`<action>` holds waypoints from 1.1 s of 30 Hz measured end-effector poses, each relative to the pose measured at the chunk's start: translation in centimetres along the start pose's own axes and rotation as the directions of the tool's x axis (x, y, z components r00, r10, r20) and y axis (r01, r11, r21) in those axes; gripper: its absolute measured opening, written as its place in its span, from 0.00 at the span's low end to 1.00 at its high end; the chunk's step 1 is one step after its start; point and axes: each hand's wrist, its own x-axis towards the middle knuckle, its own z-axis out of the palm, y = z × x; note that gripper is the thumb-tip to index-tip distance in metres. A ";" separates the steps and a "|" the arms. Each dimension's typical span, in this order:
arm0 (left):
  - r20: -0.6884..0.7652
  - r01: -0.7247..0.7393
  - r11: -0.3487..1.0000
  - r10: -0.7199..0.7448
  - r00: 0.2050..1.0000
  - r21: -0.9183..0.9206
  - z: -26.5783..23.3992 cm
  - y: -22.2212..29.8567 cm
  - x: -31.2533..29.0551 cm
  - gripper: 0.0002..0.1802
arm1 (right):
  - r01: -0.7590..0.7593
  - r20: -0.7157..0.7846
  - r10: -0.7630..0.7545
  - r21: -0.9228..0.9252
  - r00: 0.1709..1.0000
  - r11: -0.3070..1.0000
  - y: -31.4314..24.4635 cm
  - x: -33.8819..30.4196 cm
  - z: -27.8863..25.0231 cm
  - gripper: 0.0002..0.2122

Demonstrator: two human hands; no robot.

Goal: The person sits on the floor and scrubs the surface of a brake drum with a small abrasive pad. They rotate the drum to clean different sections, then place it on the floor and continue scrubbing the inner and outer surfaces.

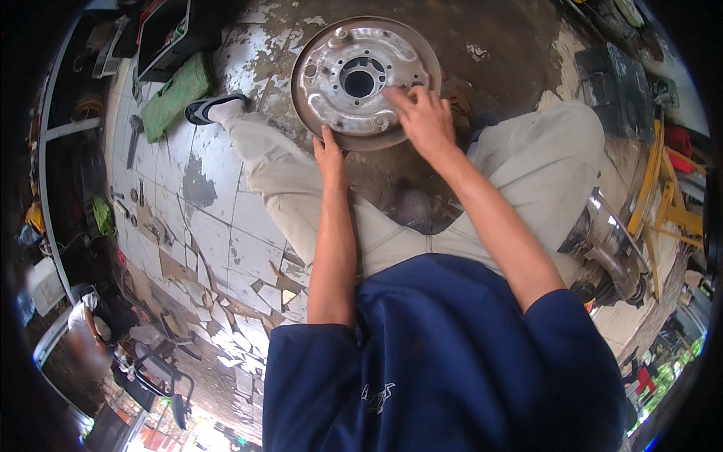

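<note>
A round metal brake backing plate [339, 105], with a dark hole at its centre and several smaller holes around it, is in front of me between my legs. At its lower edge my left hand [329, 154] is closed on the rim, finger upward along the edge; the rest of its fingers are hidden. My right hand [424, 120] is over the right side of the plate, its fingers apart and reaching toward the central hole. Those fingertips are slightly blurred, and I see nothing held in them. What lies beneath the plate is hidden.
Broken tiles [248, 331] lie on the floor to my left. Near my left foot [218, 109] are a green block [177, 94] and a black crate [162, 38]. A dark box [617, 90] and a yellow frame [666, 203] stand right. Another person [90, 331] is far lower left.
</note>
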 end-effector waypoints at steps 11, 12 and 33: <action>0.051 -0.068 0.998 0.067 0.996 0.019 -0.2 0.1 -0.3 0.34 | 0.035 -0.071 -0.029 0.080 0.997 0.996 0.4 -0.7 1.0 0.22; 0.046 -0.069 0.997 0.068 0.997 0.035 -0.3 -0.2 -0.1 0.33 | 0.030 -0.069 -0.023 0.091 0.997 0.995 0.3 -0.6 1.1 0.22; 0.035 -0.059 0.996 0.062 0.997 -0.069 -0.2 -2.6 -0.1 0.30 | -0.029 -0.091 0.047 0.191 0.995 0.981 0.9 -0.5 0.8 0.23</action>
